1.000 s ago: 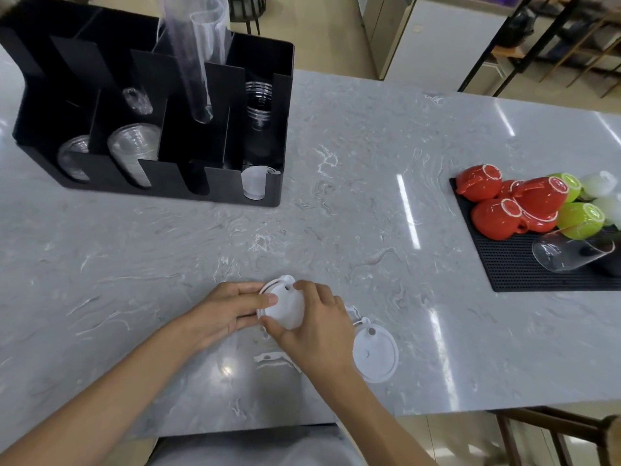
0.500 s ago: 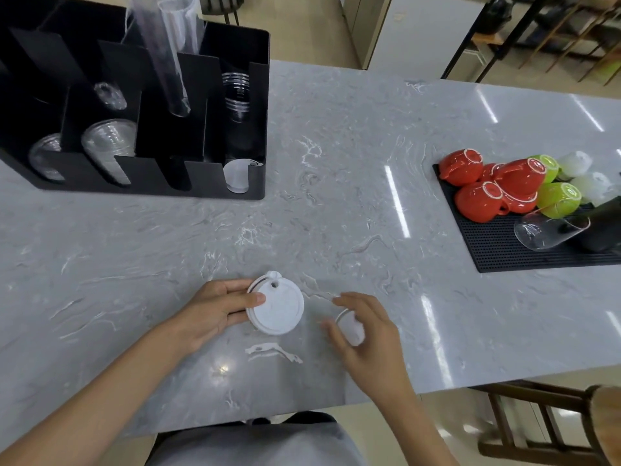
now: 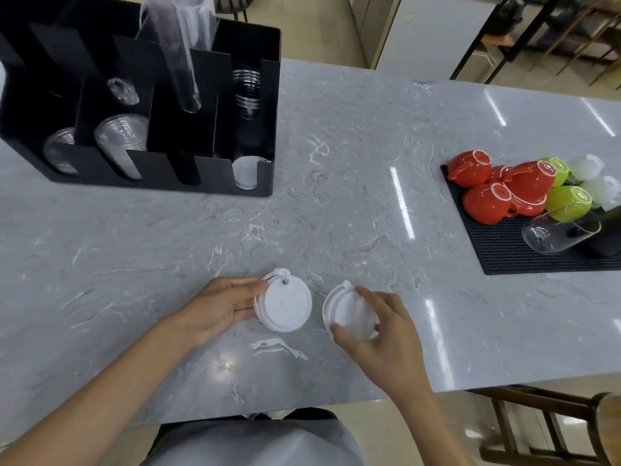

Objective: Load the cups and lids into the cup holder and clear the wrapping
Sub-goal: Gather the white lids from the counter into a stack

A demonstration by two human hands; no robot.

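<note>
Near the counter's front edge my left hand (image 3: pixel 220 306) grips a small stack of white lids (image 3: pixel 285 306) by its left rim. To its right, my right hand (image 3: pixel 379 326) holds another white lid (image 3: pixel 346 314), tilted up off the marble counter (image 3: pixel 336 196). The black cup holder (image 3: pixel 265 95) stands at the back left with clear cups in its slots, a white lid (image 3: pixel 247 171) in its front right slot, and a tall clear plastic sleeve (image 3: pixel 181 45) sticking up from it.
A black mat (image 3: pixel 504 250) at the right holds upturned red, green and white cups and a lying clear glass (image 3: pixel 554 235). A wooden chair (image 3: pixel 554 428) stands below the counter edge at the lower right. A white fleck in the marble lies between my wrists.
My hands have parted: the left keeps the lid stack, the right moved right and lifted a second lid off the counter. The view shifted slightly.
</note>
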